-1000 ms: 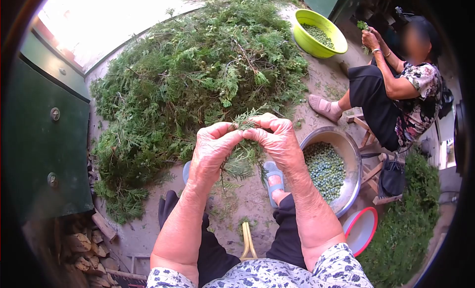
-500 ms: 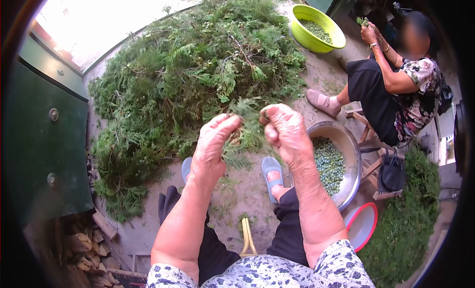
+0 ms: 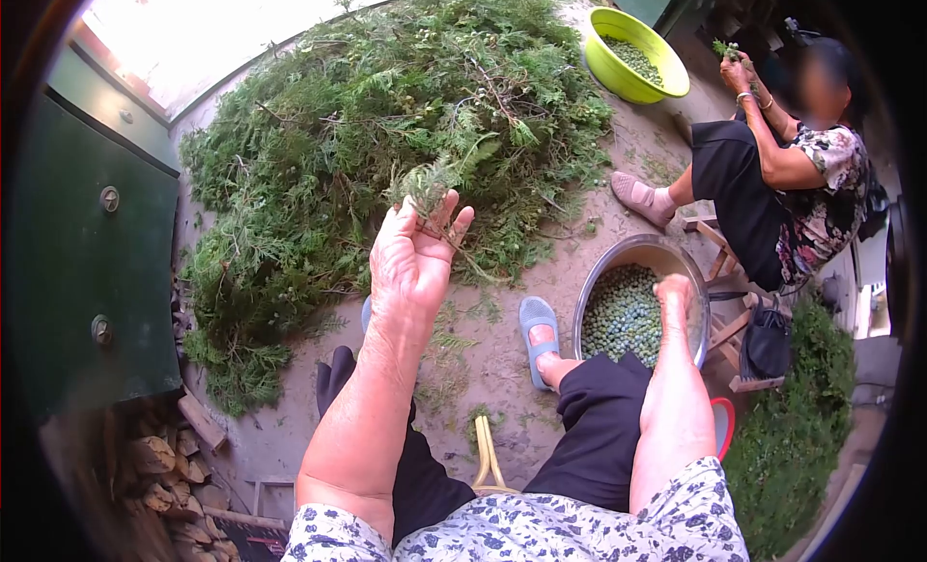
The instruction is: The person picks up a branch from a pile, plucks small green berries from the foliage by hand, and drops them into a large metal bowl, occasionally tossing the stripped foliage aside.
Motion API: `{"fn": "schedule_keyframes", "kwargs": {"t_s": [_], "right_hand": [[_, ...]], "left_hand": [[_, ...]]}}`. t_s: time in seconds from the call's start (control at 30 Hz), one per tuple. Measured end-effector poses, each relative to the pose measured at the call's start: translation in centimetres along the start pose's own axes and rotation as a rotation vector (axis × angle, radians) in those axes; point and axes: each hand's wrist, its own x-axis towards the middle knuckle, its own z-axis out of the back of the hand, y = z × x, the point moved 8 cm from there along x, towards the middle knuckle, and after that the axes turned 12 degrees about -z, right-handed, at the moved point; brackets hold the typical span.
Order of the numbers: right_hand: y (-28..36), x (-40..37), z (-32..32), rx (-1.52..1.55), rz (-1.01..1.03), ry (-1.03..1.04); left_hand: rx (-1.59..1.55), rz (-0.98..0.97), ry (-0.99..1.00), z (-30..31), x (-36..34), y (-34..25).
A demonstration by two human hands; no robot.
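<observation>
A leafy green sprig [image 3: 425,187] rests in my left hand [image 3: 417,258], its fingers curled up around the stem in front of the branch pile. My right hand [image 3: 674,292] is over the right side of a metal basin [image 3: 586,296] that holds many small green berries [image 3: 623,316]. The fingers of that hand look bent together and blurred, and whatever they hold, if anything, is hidden. Behind my hands spreads a large heap of green branches [image 3: 338,147].
A co-worker [image 3: 772,166] sits at the right, holding a sprig near a yellow-green basin [image 3: 601,68]. A wooden stool [image 3: 739,325] with a dark bag, a red-rimmed container [image 3: 724,425], more greenery [image 3: 792,446], firewood [image 3: 154,456] and a green door [image 3: 87,272] surround me.
My right hand has moved away from my left, right to the metal basin. My left hand has turned palm up with the sprig. The view has shifted slightly.
</observation>
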Motion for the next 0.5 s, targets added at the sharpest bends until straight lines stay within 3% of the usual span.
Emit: {"fn": "schedule_keyframes", "kwargs": {"t_s": [0.07, 0.17, 0.2, 0.23, 0.33, 0.37, 0.43, 0.47, 0.5], "right_hand": [[6.3, -7.4, 6.6, 0.584, 0.633, 0.119], [13.7, -19.0, 11.8, 0.909, 0.825, 0.558], [15.3, -24.3, 14.5, 0.808, 1.085, 0.512], [16.1, -28.3, 14.6, 0.835, 1.176, 0.636], [17.1, -34.6, 12.9, 1.204, 1.078, 0.866], [16.9, -35.1, 13.4, 1.204, 1.081, 0.859], [16.5, -35.5, 12.3, 1.080, 0.756, 1.110], [16.8, -35.2, 11.8, 1.080, 0.761, 1.106], [17.1, -34.3, 12.0, 1.059, 0.913, 0.916]], "left_hand": [[-0.012, -0.011, -0.012, 0.0, 0.0, 0.1], [-0.008, -0.046, -0.057, 0.1, -0.2, 0.4], [-0.013, -0.049, -0.047, 0.3, -0.1, 0.5], [-0.019, -0.053, -0.021, 0.7, 0.2, 0.7], [-0.011, -0.043, -0.018, 0.9, -0.1, 0.9], [-0.049, -0.031, -0.037, 1.2, 0.1, 1.0], [-0.033, -0.038, 0.002, 0.9, 0.0, 0.5], [-0.037, -0.040, 0.006, 0.3, -0.1, -0.2], [0.202, -0.064, -0.172, 1.4, -0.6, -1.4]]}}
